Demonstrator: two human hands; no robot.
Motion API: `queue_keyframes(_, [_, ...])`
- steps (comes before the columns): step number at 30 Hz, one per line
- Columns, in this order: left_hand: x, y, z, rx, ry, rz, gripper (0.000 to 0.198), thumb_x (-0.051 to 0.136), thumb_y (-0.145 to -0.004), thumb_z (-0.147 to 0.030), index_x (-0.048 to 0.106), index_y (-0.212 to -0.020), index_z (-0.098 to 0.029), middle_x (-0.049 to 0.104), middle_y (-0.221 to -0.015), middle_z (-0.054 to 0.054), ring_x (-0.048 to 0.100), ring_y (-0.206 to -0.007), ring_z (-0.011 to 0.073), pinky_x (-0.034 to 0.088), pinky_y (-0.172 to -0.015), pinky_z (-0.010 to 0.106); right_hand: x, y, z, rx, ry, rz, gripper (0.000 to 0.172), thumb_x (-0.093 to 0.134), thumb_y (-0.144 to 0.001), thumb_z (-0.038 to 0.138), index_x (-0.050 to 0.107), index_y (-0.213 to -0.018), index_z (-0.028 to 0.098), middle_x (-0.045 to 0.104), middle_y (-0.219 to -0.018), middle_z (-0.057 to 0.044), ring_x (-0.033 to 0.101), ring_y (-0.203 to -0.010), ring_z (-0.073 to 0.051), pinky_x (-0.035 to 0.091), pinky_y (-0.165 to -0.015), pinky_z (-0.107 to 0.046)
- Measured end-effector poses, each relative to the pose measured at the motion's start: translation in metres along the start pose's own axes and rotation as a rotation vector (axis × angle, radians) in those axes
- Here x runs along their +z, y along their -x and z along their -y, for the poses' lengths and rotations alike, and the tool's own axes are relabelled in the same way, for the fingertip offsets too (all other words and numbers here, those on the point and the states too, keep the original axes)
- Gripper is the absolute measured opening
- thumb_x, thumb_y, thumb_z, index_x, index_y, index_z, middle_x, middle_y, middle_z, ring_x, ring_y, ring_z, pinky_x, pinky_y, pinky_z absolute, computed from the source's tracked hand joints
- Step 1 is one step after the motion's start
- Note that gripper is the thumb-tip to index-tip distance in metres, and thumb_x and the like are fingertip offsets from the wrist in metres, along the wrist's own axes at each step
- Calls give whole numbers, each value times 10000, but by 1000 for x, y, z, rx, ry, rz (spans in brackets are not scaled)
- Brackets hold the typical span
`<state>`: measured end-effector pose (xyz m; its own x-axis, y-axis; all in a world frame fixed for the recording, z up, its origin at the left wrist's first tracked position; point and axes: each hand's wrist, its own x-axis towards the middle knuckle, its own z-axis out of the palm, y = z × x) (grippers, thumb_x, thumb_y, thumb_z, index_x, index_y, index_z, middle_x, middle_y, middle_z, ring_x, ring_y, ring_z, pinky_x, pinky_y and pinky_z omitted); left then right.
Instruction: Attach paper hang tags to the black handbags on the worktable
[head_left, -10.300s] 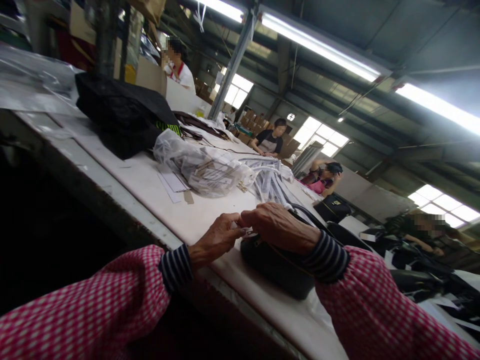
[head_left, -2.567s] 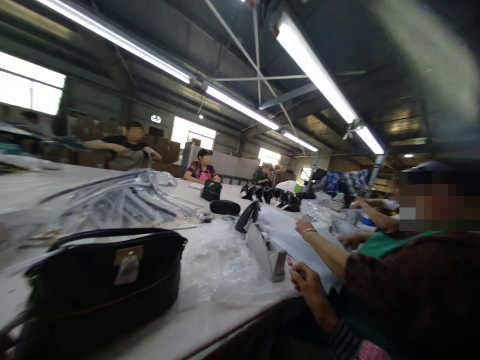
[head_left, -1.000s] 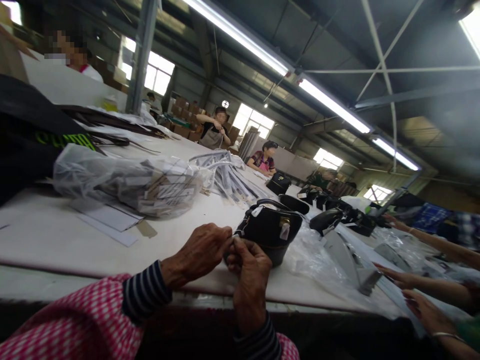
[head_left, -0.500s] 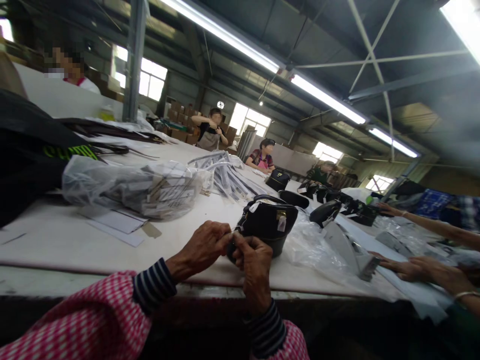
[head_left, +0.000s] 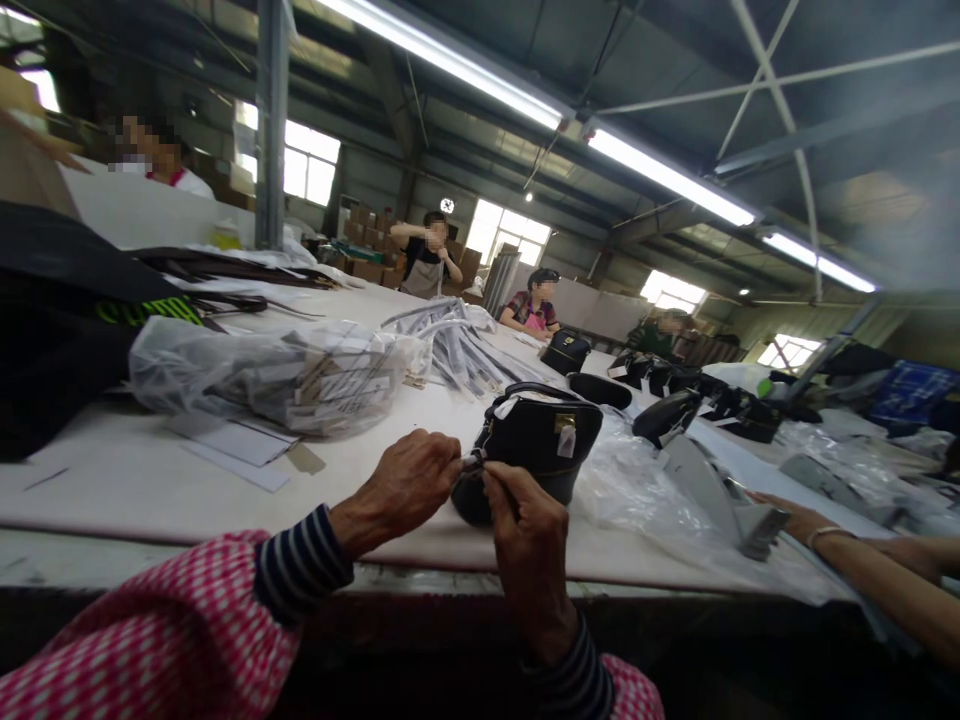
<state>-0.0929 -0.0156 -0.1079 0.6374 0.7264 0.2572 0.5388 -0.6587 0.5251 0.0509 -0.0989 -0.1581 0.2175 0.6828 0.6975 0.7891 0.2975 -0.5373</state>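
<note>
A black handbag stands upright at the table's front, its top handle raised and a gold-coloured clasp with a pale wrapping on its face. My left hand is closed at the bag's left side, thumb and fingers pinched together. My right hand pinches at the same spot, its fingertips close to those of the left. Between them shows a small pale piece by the bag's zipped edge; the fingers mostly cover it, so its kind is unclear.
Left of the bag lies a clear plastic bag of flat pieces beside white cards. Grey strips are heaped behind. Plastic film, a grey metal tool and a co-worker's arms are at right. More black handbags stand beyond.
My right hand has moved slightly right and down from the left hand, baring the small pale piece between them. At right, the co-worker's hands have shifted, one now behind the grey metal tool.
</note>
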Motion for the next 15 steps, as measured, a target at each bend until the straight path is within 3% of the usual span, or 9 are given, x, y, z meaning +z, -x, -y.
queue_keyframes(4, [0, -1, -4, -12, -100, 11, 379, 415, -983, -223, 529, -624, -177, 627, -634, 22, 568, -674, 168, 337, -701, 302, -3, -22, 0, -256, 319, 148, 246, 472, -1011, 181, 693, -1113, 218, 676, -875, -22, 614, -756, -133, 371, -662, -239])
queue_keyframes(7, [-1, 0, -5, -16, -145, 27, 366, 393, -987, -204, 534, -650, -177, 639, -663, 25, 570, -686, 168, 347, -716, 299, -9, -37, 4, -379, 492, 276, 163, 533, -986, 176, 692, -1004, 209, 662, -864, -11, 576, -768, -145, 317, -639, -277])
queue_keyframes(11, [-4, 1, -9, -23, -168, 43, 361, 405, -973, -201, 539, -639, -179, 627, -629, 21, 567, -653, 164, 344, -687, 293, -19, -49, 8, -482, 580, 347, 148, 596, -951, 199, 653, -814, 198, 629, -827, -10, 523, -838, -178, 284, -645, -313])
queue_keyframes(15, [-7, -1, -11, 3, -99, 56, 344, 422, -912, -155, 535, -587, -175, 622, -590, 25, 562, -623, 159, 347, -663, 287, -20, -55, 3, -537, 563, 373, 169, 616, -940, 187, 619, -771, 194, 604, -797, 2, 500, -811, -170, 276, -642, -328])
